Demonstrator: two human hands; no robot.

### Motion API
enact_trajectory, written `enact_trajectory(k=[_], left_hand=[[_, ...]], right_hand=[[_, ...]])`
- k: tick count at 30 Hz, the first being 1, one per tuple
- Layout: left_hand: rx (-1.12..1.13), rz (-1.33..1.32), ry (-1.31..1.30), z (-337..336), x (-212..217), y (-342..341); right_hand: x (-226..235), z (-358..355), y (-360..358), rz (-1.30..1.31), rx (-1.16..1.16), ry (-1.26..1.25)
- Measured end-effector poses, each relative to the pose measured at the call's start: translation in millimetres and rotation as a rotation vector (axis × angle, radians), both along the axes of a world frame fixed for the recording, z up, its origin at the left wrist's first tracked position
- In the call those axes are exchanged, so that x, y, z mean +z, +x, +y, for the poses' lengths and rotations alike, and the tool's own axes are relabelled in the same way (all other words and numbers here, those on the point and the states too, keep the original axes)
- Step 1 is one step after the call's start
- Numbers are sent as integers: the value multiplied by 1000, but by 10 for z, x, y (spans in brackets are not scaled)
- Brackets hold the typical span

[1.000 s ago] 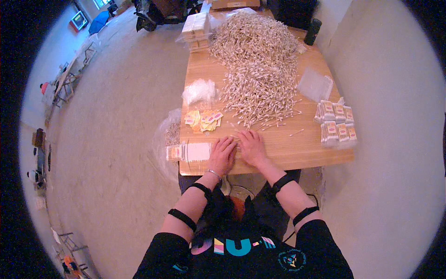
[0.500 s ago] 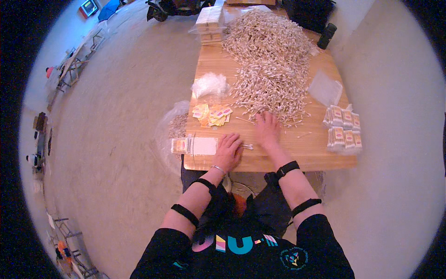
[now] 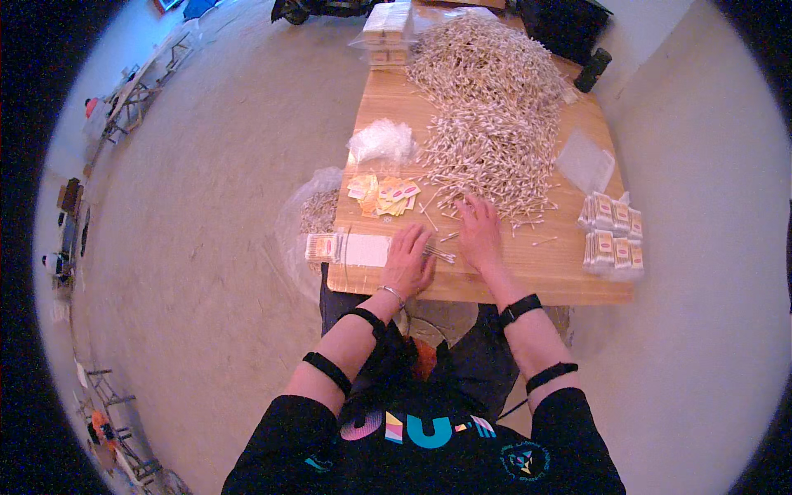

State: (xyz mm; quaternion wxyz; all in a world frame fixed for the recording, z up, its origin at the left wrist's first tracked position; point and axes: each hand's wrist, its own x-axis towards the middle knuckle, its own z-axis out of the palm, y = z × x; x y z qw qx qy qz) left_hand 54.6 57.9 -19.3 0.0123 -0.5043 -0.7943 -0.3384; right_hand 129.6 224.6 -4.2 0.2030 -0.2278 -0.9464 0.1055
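My left hand (image 3: 407, 257) rests low over the near left of the table, closed round a few cotton swabs (image 3: 442, 255) whose tips stick out to its right. Beside its fingers lies a white rectangular pad (image 3: 365, 250). A small filled pack of cotton swabs (image 3: 321, 247) sits at that pad's left end, by the table edge. My right hand (image 3: 481, 235) is at the near edge of a large heap of loose cotton swabs (image 3: 495, 124). Its fingers are bent and drawn together; what they pinch, if anything, is hidden.
Yellow printed cards (image 3: 384, 196) and crumpled clear film (image 3: 383, 143) lie along the left. Finished packs (image 3: 612, 235) and a flat clear bag (image 3: 586, 161) are on the right. Stacked white packs (image 3: 388, 33) and a black cylinder (image 3: 592, 70) stand farther back. A bag of swabs (image 3: 318, 214) hangs low beside the table.
The swabs in my left hand fan out farther and tilt more. My right hand still works at the heap's near edge, its fingers slightly shifted. The whole view has shifted a little.
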Motion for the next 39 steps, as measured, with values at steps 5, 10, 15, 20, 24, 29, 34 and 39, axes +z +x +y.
enact_trajectory(k=[5, 10, 15, 20, 24, 29, 34, 39], left_hand=[[-2, -18, 2, -11, -48, -25], [41, -58, -13, -7, 24, 28], [28, -14, -22, 2, 3, 25], [-3, 11, -21, 5, -76, -14], [25, -21, -40, 6, -52, 8], [53, 74, -106, -8, 18, 21], [47, 65, -99, -8, -61, -27], [42, 14, -86, 19, -26, 2]], right_hand=[[38, 8, -322, -231, 65, 142], [-163, -179, -250, -247, 193, 2], [-290, -184, 21, -100, 326, -123], [-284, 142, 317, -50, 135, 34], [-209, 257, 478, 98, 12, 20], [-72, 17, 487, 63, 163, -77], [-122, -154, 154, 62, 178, -93], [-308, 64, 156, 115, 50, -76]])
